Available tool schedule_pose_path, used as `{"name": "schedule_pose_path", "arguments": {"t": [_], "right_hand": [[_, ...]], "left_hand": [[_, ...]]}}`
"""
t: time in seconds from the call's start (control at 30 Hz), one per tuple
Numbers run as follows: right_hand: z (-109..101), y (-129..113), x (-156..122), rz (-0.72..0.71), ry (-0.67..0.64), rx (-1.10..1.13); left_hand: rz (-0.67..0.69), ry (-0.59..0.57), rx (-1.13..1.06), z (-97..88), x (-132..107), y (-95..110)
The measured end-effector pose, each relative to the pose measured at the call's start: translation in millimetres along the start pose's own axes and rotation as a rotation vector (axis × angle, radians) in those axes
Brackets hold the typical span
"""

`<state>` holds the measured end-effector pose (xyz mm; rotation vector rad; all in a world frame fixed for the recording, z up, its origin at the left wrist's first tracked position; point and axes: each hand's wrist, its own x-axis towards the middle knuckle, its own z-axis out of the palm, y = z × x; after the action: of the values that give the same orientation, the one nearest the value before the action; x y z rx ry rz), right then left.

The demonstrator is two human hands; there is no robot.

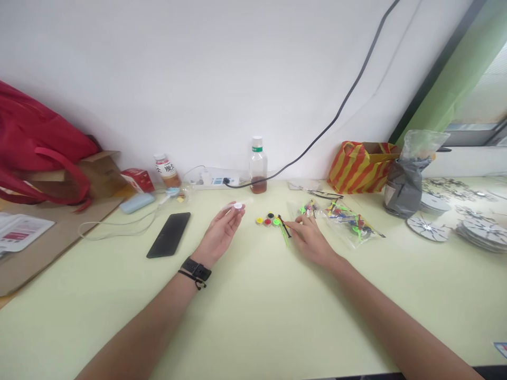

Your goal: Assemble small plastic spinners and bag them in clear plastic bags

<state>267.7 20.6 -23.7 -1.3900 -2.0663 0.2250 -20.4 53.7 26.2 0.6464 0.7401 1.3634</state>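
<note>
"Now, the left hand (219,232) has its fingertips clamped on a small white round piece (238,206), over the pale green tabletop (245,306)!"

"And the right hand (312,241)?"

"Fingertips at a thin black plastic stick (282,221); whether they're pinched together on it, I can't tell. Just beside it, a thin bright-green plastic stick (287,240) and small round yellow, red, black and green pieces (268,222)."

"Any writing to call?"

"Back left, a white-labelled bottle (165,169) shows dark Chinese characters, 炭 among them. Centre back, a clear white-capped bottle (258,164) wears a green band (257,149), its lettering too small to read!"
</note>
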Motion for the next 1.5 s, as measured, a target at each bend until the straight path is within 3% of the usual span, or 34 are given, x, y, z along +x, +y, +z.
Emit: {"name": "schedule_pose_path", "arguments": {"t": [0.2,0.3,0.6,0.9,1.0,1.13,1.23,1.4,1.5], "right_hand": [[1.5,-1.1,-0.6,-0.013,0.006,-0.018],[1.9,-0.8,0.6,-0.019,0.014,-0.007],[0.4,-0.1,1.7,-0.03,-0.012,0.008],[-6.9,-11.1,2.0,-0.016,0.073,0.107],[-6.6,-13.8,0.8,0.047,0.032,0.178],[-5.4,-14.1,-1.1,0.11,0.034,0.124],[-4.8,-12.4,-0.5,0.104,0.075,0.041],[-3.7,-14.6,0.2,-0.036,0.063,0.007],[-1.9,-19.2,-1.3,-0.078,-0.012,-0.006]], "left_hand": [[-0.091,0.016,-0.068,0.3,-1.7,4.5],[-0.093,0.021,0.009,-0.1,-2.1,4.0],[0.183,0.017,0.737,-8.9,-2.1,-13.0],[0.518,-0.208,1.412,-19.9,-5.7,-14.3],[0.672,-0.216,1.552,-20.3,-5.1,-14.0],[0.797,-0.122,1.6,-18.0,-5.0,-12.2],[0.751,-0.174,1.59,-11.9,-11.1,-12.1],[0.464,-0.589,1.56,1.7,-30.6,-19.3],[0.428,-0.63,1.565,5.1,-37.5,-26.9]]}}
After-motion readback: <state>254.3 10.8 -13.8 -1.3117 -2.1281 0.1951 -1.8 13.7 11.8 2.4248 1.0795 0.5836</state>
